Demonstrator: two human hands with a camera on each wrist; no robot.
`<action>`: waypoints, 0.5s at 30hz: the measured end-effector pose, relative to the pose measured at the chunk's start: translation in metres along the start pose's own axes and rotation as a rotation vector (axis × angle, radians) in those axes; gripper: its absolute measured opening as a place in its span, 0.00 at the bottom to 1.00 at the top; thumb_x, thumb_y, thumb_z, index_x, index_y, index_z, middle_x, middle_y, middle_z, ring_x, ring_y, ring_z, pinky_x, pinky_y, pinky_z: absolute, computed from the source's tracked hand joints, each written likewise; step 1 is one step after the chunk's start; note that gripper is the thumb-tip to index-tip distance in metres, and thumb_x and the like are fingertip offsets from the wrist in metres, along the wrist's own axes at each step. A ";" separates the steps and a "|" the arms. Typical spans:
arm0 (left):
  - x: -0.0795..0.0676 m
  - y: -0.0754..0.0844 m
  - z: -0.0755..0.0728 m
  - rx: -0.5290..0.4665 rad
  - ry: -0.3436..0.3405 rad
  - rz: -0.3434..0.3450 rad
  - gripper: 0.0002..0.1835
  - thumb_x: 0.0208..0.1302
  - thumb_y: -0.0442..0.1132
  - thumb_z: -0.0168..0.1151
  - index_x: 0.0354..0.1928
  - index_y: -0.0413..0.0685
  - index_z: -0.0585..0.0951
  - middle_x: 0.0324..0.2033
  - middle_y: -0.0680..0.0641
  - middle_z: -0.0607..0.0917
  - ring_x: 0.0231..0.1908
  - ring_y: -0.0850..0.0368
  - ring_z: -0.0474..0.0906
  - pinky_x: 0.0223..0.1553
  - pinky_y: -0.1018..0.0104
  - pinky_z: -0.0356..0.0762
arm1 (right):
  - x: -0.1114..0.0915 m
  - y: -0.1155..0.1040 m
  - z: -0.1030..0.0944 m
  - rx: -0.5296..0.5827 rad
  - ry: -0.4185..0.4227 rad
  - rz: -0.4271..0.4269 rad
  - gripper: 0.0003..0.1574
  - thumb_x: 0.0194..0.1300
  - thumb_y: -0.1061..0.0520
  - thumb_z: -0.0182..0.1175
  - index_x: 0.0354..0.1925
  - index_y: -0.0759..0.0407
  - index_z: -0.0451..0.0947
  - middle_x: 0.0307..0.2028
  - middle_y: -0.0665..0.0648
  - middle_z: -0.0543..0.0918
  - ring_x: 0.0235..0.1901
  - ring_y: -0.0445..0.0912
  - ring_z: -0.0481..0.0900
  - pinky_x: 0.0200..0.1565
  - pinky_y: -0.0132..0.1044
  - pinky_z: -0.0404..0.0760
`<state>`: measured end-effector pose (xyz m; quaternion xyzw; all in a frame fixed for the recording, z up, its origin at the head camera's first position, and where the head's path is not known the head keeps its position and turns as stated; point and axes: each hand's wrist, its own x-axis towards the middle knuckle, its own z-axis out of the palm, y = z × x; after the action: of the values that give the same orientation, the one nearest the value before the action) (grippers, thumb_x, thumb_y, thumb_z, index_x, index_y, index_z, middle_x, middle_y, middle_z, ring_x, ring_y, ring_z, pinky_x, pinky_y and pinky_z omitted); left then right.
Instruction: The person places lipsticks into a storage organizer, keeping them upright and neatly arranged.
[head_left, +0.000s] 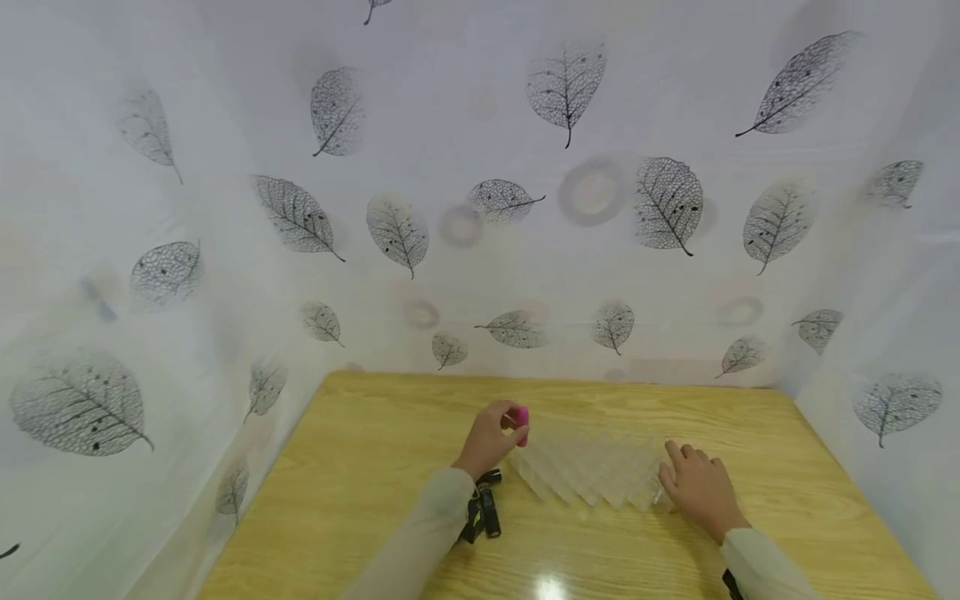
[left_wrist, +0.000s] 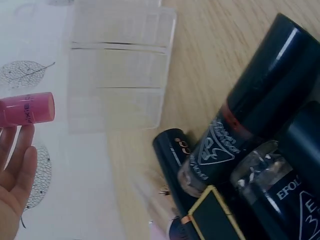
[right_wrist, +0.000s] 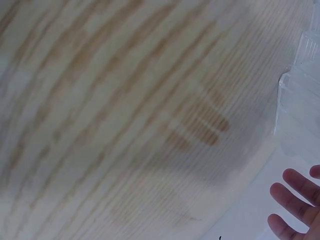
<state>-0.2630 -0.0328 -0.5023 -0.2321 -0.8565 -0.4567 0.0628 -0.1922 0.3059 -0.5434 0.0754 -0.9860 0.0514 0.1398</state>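
My left hand pinches a small pink lipstick tube between thumb and fingers, just above the left end of a clear plastic organizer. In the left wrist view the pink lipstick tube lies sideways with dark lettering on it. The organizer has slanted dividers, and its compartments show through the clear walls. At its right end is my right hand, fingers loosely spread. The right wrist view shows those fingers beside the organizer's edge; whether they touch it cannot be told.
Below my left wrist lies a cluster of dark cosmetic tubes, seen close up in the left wrist view as a large dark tube and a smaller one. A leaf-print curtain surrounds the wooden table.
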 end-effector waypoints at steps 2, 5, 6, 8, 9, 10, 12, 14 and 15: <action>-0.001 -0.003 0.002 -0.004 -0.003 -0.002 0.11 0.58 0.35 0.65 0.43 0.43 0.79 0.37 0.47 0.82 0.34 0.62 0.79 0.39 0.73 0.78 | 0.000 0.000 0.000 -0.001 -0.009 0.003 0.24 0.65 0.51 0.52 0.52 0.68 0.72 0.38 0.67 0.81 0.34 0.59 0.79 0.32 0.56 0.76; -0.002 -0.007 0.004 0.009 -0.006 -0.002 0.10 0.57 0.34 0.65 0.42 0.44 0.79 0.35 0.48 0.82 0.34 0.61 0.79 0.39 0.72 0.77 | -0.001 0.000 0.001 -0.002 -0.019 0.005 0.24 0.65 0.51 0.52 0.52 0.68 0.72 0.37 0.66 0.81 0.34 0.59 0.79 0.32 0.56 0.76; -0.003 -0.008 0.006 0.017 -0.007 -0.010 0.10 0.57 0.35 0.65 0.41 0.45 0.80 0.35 0.49 0.82 0.34 0.61 0.79 0.39 0.72 0.77 | -0.001 0.000 0.001 -0.001 -0.021 0.005 0.24 0.65 0.51 0.52 0.52 0.68 0.72 0.37 0.66 0.81 0.34 0.59 0.79 0.32 0.57 0.76; -0.004 -0.011 0.008 0.033 -0.008 -0.022 0.09 0.56 0.35 0.66 0.40 0.47 0.80 0.35 0.50 0.83 0.35 0.62 0.78 0.40 0.71 0.76 | -0.001 0.000 0.001 0.002 -0.023 0.004 0.24 0.65 0.51 0.52 0.52 0.68 0.72 0.37 0.66 0.81 0.34 0.59 0.79 0.32 0.57 0.76; -0.005 -0.013 0.009 0.047 -0.007 -0.026 0.09 0.56 0.36 0.66 0.39 0.48 0.80 0.35 0.51 0.83 0.36 0.62 0.78 0.40 0.71 0.75 | 0.000 0.000 0.001 0.002 -0.022 0.002 0.24 0.65 0.51 0.52 0.52 0.68 0.72 0.37 0.66 0.81 0.34 0.59 0.79 0.32 0.57 0.76; -0.006 -0.015 0.010 0.059 -0.005 -0.030 0.08 0.56 0.37 0.66 0.39 0.49 0.80 0.35 0.51 0.83 0.36 0.61 0.77 0.40 0.70 0.75 | 0.000 -0.001 0.001 0.003 -0.020 0.002 0.24 0.65 0.51 0.52 0.52 0.68 0.72 0.37 0.66 0.81 0.34 0.59 0.79 0.32 0.57 0.76; -0.008 -0.018 0.013 0.096 -0.001 -0.037 0.08 0.56 0.38 0.66 0.38 0.50 0.80 0.35 0.52 0.82 0.38 0.61 0.77 0.41 0.69 0.76 | -0.001 -0.001 0.000 0.005 -0.016 0.002 0.24 0.65 0.51 0.53 0.52 0.68 0.72 0.38 0.67 0.81 0.35 0.59 0.79 0.33 0.57 0.76; -0.010 -0.021 0.015 0.135 0.001 -0.039 0.08 0.56 0.40 0.66 0.39 0.51 0.80 0.35 0.53 0.82 0.38 0.61 0.77 0.42 0.69 0.76 | -0.001 -0.002 -0.002 0.007 -0.011 0.003 0.24 0.65 0.52 0.53 0.52 0.68 0.72 0.38 0.67 0.81 0.35 0.59 0.79 0.33 0.57 0.76; -0.011 -0.023 0.017 0.162 0.003 -0.036 0.09 0.56 0.41 0.67 0.39 0.51 0.80 0.35 0.53 0.82 0.38 0.61 0.77 0.41 0.69 0.77 | -0.001 -0.003 -0.003 0.008 -0.008 0.002 0.24 0.65 0.52 0.53 0.52 0.69 0.72 0.38 0.67 0.81 0.35 0.59 0.79 0.33 0.57 0.76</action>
<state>-0.2616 -0.0339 -0.5324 -0.2099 -0.8946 -0.3875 0.0745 -0.1902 0.3034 -0.5404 0.0752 -0.9864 0.0553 0.1357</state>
